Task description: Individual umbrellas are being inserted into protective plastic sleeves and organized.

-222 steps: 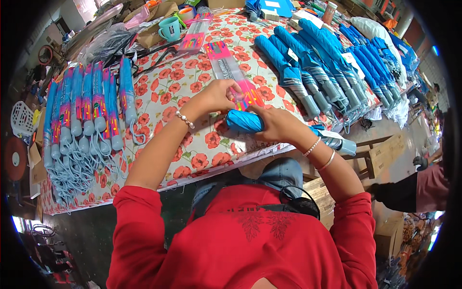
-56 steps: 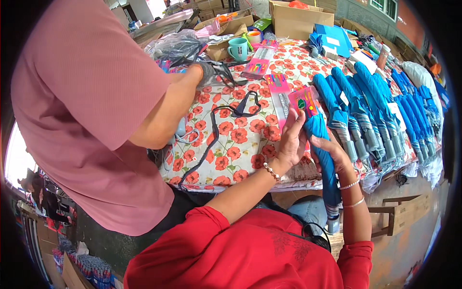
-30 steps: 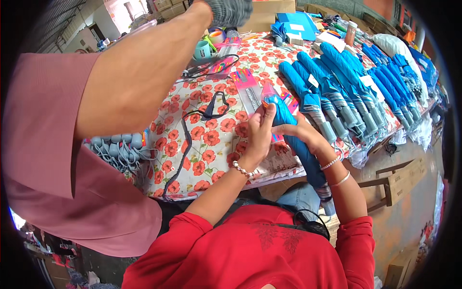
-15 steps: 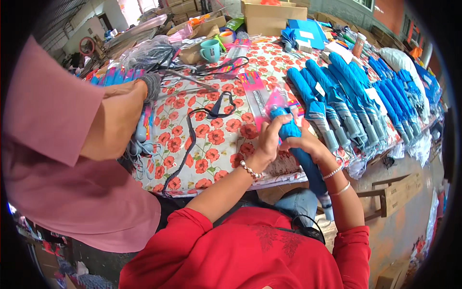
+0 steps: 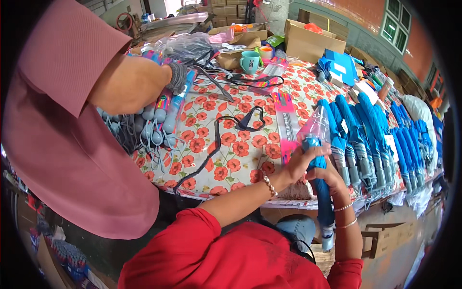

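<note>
My right hand point(image 5: 332, 177) grips a folded blue umbrella point(image 5: 324, 204) that hangs handle-down past the table's near edge. My left hand point(image 5: 299, 166) pinches the mouth of a clear plastic sleeve with pink print point(image 5: 315, 126) around the umbrella's upper end. The sleeve stands up above both hands, over the flowered tablecloth point(image 5: 226, 154). A flat stack of the same pink sleeves point(image 5: 286, 120) lies just left of it.
A person in a pink shirt point(image 5: 62, 144) leans in at the left, their gloved hand point(image 5: 177, 77) on packed umbrellas point(image 5: 161, 120). Several bare blue umbrellas point(image 5: 368, 130) lie in a row at right. A black strap point(image 5: 216, 144), teal mug point(image 5: 250, 61) and cardboard boxes point(image 5: 308, 43) lie farther back.
The sleeve's mouth has come down over the umbrella's top. The person in pink has lowered their arm onto the packed umbrellas at the left. My view has swung slightly.
</note>
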Demonstrator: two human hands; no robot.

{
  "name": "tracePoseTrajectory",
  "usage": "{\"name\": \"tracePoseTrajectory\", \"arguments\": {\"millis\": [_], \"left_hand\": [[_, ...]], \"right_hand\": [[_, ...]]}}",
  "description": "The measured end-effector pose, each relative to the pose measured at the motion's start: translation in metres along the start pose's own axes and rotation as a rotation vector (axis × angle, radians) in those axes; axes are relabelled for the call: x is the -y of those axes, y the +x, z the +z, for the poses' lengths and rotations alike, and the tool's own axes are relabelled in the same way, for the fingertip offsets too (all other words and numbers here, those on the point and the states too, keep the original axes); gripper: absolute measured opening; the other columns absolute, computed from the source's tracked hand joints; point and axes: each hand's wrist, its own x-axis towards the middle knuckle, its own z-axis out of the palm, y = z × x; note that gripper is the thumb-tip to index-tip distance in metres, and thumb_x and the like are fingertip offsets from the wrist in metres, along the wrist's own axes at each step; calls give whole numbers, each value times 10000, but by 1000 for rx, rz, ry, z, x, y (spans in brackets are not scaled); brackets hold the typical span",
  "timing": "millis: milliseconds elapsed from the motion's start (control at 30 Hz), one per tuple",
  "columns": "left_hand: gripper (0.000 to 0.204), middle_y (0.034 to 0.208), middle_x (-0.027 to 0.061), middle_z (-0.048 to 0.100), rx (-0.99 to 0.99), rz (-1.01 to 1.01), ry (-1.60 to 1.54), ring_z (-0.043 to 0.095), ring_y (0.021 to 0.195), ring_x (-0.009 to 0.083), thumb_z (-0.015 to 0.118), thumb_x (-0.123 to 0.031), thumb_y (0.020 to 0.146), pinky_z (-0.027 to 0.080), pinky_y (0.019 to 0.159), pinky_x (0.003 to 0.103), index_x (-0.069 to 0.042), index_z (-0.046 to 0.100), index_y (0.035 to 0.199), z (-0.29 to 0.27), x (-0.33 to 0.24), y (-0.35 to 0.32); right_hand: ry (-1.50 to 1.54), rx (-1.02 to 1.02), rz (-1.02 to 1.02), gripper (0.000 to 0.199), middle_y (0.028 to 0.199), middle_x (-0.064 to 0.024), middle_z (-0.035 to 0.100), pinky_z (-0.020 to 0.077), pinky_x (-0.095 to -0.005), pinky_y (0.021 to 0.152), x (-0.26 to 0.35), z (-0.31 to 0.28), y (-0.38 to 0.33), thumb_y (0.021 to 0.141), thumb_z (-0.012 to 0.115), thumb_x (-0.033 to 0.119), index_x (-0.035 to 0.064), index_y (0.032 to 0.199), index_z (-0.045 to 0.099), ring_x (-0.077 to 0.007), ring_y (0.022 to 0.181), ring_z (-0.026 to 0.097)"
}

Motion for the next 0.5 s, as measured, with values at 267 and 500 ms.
{"name": "tracePoseTrajectory", "arguments": {"millis": [267, 500], "left_hand": [[338, 903, 40, 638, -10, -91, -86, 621, 756, 123, 693, -198, 765, 510, 704, 281, -25, 594, 1038, -12, -34, 9], [459, 1087, 132, 597, 312, -106, -91, 569, 1028, 197, 707, -214, 751, 443, 904, 330, -12, 534, 1126, 0, -22, -5]], "right_hand": [[-1036, -380, -406, 387, 812, -85, 635, 481, -376, 625, -8, -6, 6, 654, 696, 138, -48, 952, 533, -256, 671, 626], [193, 168, 62, 279, 515, -73, 486, 387, -270, 315, -8, -5, -7, 594, 614, 223, 1, 735, 520, -174, 354, 463]]}}
